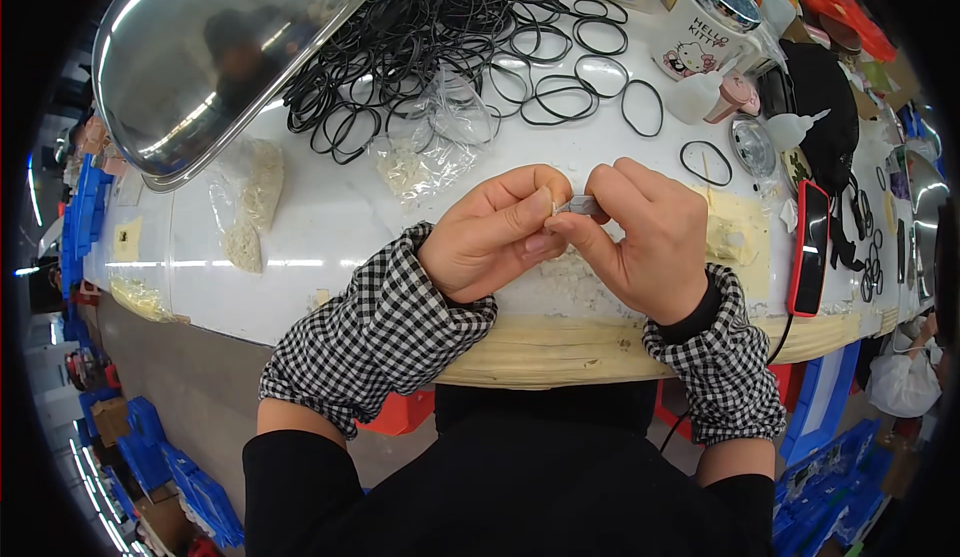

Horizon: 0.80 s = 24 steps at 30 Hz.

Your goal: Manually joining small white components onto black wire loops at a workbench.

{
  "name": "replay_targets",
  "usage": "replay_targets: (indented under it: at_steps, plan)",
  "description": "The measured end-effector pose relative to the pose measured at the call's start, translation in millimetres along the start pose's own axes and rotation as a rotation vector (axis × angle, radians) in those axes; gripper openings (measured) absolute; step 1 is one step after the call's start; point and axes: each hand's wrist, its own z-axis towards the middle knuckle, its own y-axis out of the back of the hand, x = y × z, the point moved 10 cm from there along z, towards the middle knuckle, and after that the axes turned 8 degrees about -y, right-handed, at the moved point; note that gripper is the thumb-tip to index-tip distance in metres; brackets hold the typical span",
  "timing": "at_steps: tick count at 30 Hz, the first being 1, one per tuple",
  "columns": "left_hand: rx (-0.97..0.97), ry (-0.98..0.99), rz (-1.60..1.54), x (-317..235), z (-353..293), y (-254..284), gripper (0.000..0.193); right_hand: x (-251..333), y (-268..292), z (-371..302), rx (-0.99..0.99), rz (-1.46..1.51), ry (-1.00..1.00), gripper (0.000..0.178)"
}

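My left hand (497, 232) is pinched shut at the table's front edge, with a tiny pale piece (555, 207) between thumb and forefinger. Against it, my right hand (645, 242) closes on a small flat grey piece (578, 204) that looks like metal; its exact kind does not show. The fingertips of both hands almost touch. Below them, small whitish bits (572, 275) are scattered on the white tabletop (330, 222). Just beyond my left hand lies an open clear plastic bag (425, 162) of small pale pieces.
A heap of black rubber rings (430, 42) covers the far middle, beside a large shiny metal bowl (230, 57) at far left. Another bag of pale pieces (250, 202) lies left. To the right are a red-edged phone (810, 247) with a cable and a white mug (700, 32).
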Motion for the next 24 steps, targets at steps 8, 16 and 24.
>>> replay_targets:
  at_steps: [8,16,24]
  plan:
    - [0.002,-0.001,0.004,-0.2,-1.2,-1.0,0.019,1.6,1.0,0.7,-0.013,0.001,0.011,0.037]
    - [0.010,-0.004,-0.004,0.2,-0.1,-2.4,0.020,1.0,3.1,0.9,-0.038,0.030,0.009,0.038]
    - [0.032,-0.035,-0.029,-1.3,0.0,-4.6,0.015,2.4,1.3,-0.1,-0.004,-0.009,0.012,0.038]
